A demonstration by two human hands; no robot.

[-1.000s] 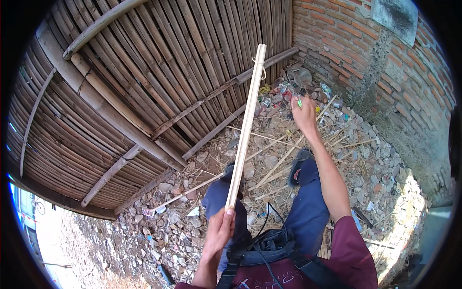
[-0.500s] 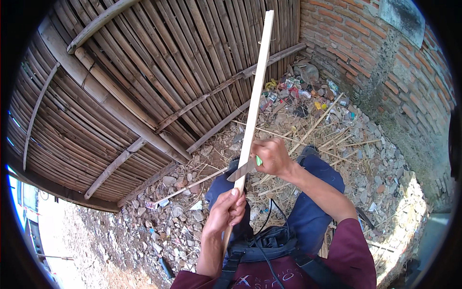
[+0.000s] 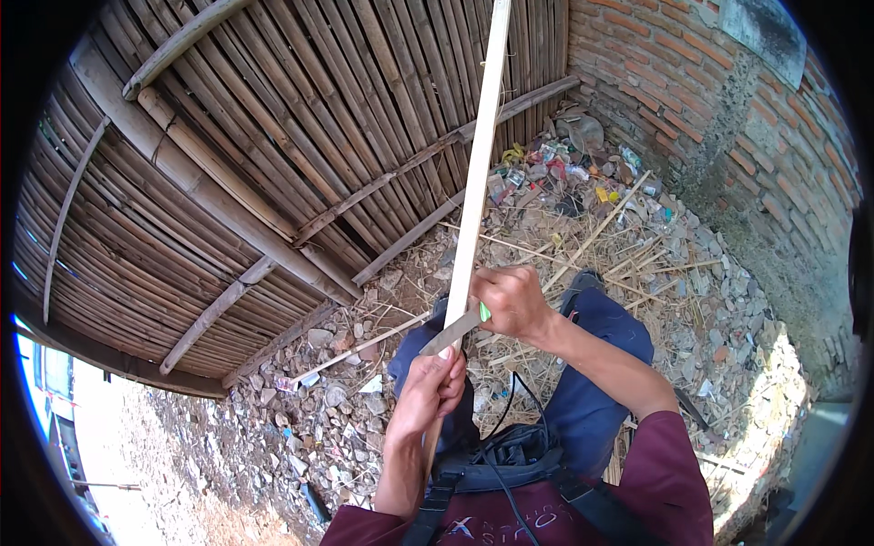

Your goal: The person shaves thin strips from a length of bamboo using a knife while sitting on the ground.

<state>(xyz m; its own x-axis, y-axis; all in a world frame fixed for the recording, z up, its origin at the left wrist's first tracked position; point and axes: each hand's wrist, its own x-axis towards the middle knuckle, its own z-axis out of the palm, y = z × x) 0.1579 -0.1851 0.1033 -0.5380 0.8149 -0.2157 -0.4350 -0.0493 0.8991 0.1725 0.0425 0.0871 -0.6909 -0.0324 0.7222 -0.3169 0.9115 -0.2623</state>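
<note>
The strip (image 3: 478, 155), a long pale slat of split bamboo, is standing nearly upright in front of the person, its lower end gripped by the left hand (image 3: 428, 387) above the knees and its upper end running out of the top of the view. The knife (image 3: 452, 331), with a grey blade and a green handle, is lying across the strip just above the left hand, its edge touching the wood. The left fingers (image 3: 448, 369) are clamped around the strip; the right hand (image 3: 512, 302) is closed around the knife handle, its fingers wrapped tight. Risk 1: the blade is working very close to the left fingers, so a slip along the grain would likely be carrying the edge into them. Risk 2: the strip is held at one end only, so the free upper length is probably flexing and could be twisting the cut off line. Risk 3: the legs (image 3: 601, 364) are sitting directly under the cut, so a dropped or deflected knife could be striking them. The left forearm is rising steeply from the lower edge, wrist straight. The right forearm is coming in from the lower right, elbow bent, wrist turned inward toward the strip. Rubble and loose sticks are covering the ground (image 3: 364, 428) beside a bamboo fence (image 3: 228, 164) and a brick wall (image 3: 692, 100).
</note>
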